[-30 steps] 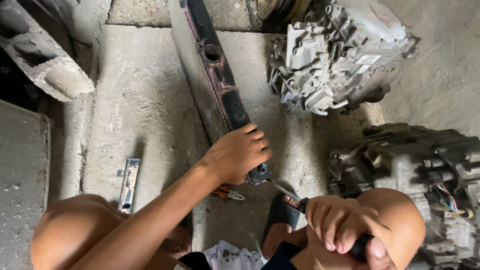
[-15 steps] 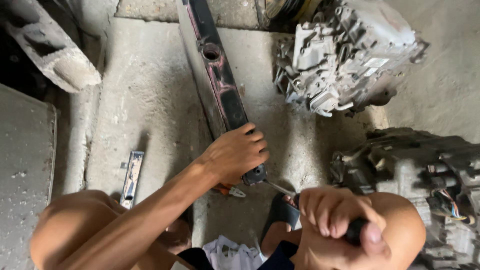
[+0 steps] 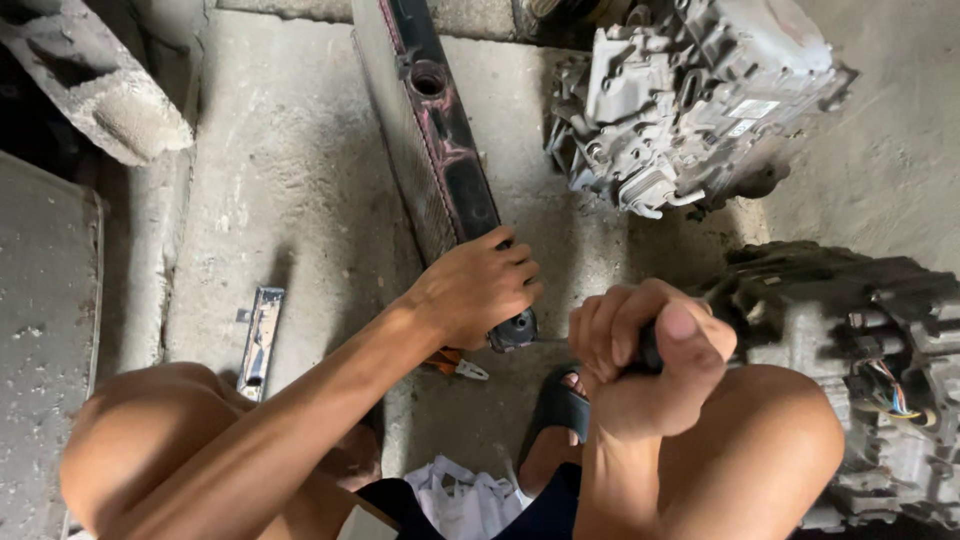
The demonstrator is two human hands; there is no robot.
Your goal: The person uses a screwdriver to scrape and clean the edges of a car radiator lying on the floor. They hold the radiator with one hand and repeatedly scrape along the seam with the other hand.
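A long radiator (image 3: pixel 425 150) with a black end tank stands on edge on the concrete floor, running away from me. My left hand (image 3: pixel 480 285) grips its near end from above. My right hand (image 3: pixel 650 360) is raised above my right knee, fist closed around the dark handle of a tool (image 3: pixel 650 350); the tool's tip is hidden behind the hand. Orange-handled pliers (image 3: pixel 455 365) lie on the floor just under my left wrist.
A grey gearbox casing (image 3: pixel 690 100) lies at the upper right, another engine part with wires (image 3: pixel 880 350) at the right. A small metal bracket (image 3: pixel 258 340) lies on the floor at left, beside a concrete slab (image 3: pixel 45 320). My sandalled foot (image 3: pixel 560 405) and white cloth (image 3: pixel 460 500) are below.
My right hand has lifted up and toward the radiator's near end with the tool, now covering its shaft. My left hand stays on the radiator.
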